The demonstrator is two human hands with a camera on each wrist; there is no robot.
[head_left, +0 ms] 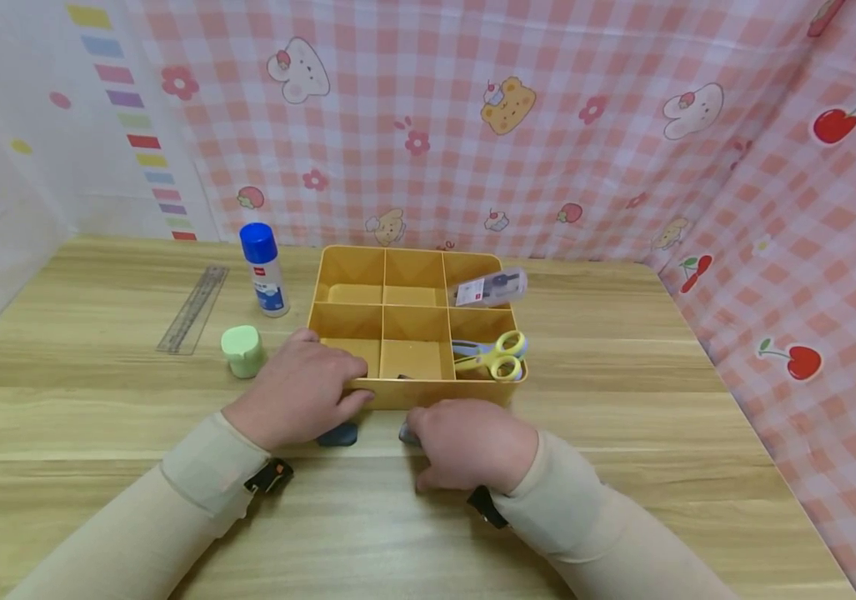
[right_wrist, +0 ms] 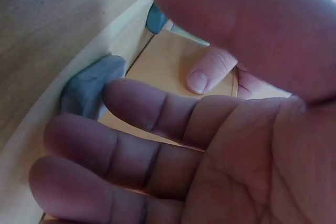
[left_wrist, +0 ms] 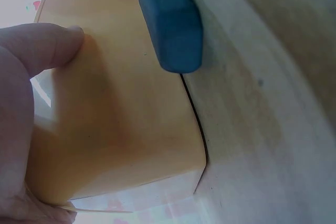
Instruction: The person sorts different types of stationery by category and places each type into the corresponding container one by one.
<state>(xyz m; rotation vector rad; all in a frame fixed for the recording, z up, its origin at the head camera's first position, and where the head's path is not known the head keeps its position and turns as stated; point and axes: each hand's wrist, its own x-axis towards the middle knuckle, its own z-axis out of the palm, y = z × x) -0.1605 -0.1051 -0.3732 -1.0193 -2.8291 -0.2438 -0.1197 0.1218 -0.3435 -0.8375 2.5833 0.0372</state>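
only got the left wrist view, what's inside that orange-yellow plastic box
Observer: Scissors with yellow loop handles lie in the box's near right compartment, handles at the right rim.
Operator: ok and where's the right hand
Observer: In front of the box, its index finger by a dark grey-blue rounded block; I can't tell whether they touch.
Operator: anything standing left of the box
Observer: Yes, a white cylindrical bottle with a blue cap stands upright on the wood-grain table.

Illegible labels [head_left: 470, 292] on bottle [head_left: 270, 292] and case [head_left: 508, 285]
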